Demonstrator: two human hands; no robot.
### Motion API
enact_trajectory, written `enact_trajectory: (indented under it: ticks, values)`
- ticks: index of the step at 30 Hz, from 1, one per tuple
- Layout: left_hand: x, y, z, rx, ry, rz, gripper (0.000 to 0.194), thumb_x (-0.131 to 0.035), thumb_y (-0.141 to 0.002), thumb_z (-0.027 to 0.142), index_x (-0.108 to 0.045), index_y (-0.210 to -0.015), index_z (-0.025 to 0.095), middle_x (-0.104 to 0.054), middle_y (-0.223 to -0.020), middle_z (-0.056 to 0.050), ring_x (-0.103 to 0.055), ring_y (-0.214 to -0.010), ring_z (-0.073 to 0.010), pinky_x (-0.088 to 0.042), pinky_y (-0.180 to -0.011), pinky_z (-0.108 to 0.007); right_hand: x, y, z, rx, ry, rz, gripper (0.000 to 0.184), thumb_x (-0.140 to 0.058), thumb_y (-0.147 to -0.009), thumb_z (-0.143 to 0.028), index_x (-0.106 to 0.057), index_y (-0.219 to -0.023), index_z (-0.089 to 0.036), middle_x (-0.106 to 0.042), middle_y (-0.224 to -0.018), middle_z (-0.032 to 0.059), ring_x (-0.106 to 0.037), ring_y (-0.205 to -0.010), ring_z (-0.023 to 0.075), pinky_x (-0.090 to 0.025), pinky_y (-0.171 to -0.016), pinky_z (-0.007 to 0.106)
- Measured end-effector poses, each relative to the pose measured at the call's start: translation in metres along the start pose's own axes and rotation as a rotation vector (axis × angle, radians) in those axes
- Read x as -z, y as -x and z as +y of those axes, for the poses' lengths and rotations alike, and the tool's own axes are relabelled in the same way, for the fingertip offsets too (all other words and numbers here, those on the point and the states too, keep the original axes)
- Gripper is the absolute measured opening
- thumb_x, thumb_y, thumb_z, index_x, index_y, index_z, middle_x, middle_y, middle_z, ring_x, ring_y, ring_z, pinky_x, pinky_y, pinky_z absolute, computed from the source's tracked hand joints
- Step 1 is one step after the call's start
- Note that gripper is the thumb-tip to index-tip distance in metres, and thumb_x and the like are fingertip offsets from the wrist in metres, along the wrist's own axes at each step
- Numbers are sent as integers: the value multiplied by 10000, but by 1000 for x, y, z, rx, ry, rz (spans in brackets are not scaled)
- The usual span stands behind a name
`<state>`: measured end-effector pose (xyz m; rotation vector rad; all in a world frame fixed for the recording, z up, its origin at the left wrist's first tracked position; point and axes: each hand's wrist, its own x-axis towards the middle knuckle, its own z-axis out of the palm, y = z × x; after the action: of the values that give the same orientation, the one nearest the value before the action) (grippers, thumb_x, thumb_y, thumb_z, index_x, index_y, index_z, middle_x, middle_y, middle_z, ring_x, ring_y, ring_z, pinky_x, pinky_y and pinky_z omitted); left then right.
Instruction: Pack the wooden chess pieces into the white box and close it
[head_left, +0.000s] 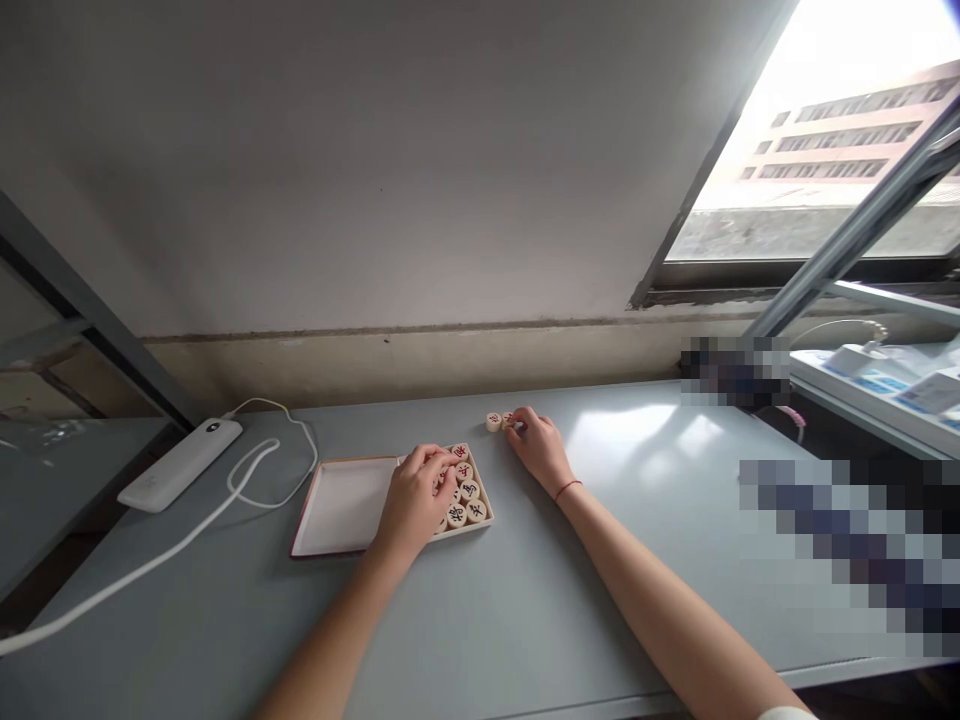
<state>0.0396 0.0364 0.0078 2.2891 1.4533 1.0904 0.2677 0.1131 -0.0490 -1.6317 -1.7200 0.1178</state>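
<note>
A shallow box (484, 492) lies open on the table, with several round cream xiangqi pieces (469, 490) in it, marked in red or black characters. Its lid (343, 500) is folded out flat to the left. My left hand (421, 492) reaches over the box, fingers and thumb curled closely together above the pieces; whatever they may grip is hidden. Beyond the box's far right corner, my right hand (536, 445) has its fingertips closed on a xiangqi piece (508, 420) at table level. Just left of that piece sits another red-marked piece (493, 422).
A white power bank (182, 462) with a white cable (187, 537) lies at the left of the grey table (480, 620). A wall (420, 220) closes off the back. Metal frames stand at both sides, and a shelf with white boxes (885, 385) is at the right.
</note>
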Motion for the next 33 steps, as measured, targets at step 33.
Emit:
enact_trajectory:
  ticks: [33]
  values:
    - [-13, -12, 5, 231, -473, -27, 233, -466, -905, 321, -626, -821, 174, -701, -723, -89, -635, -792, -277, -384, -793, -416, 25, 38, -83, 146, -200, -300, 208, -459, -881, -219, -637, -984, -248, -715, -908, 24, -638, -721, 179, -439, -633, 259]
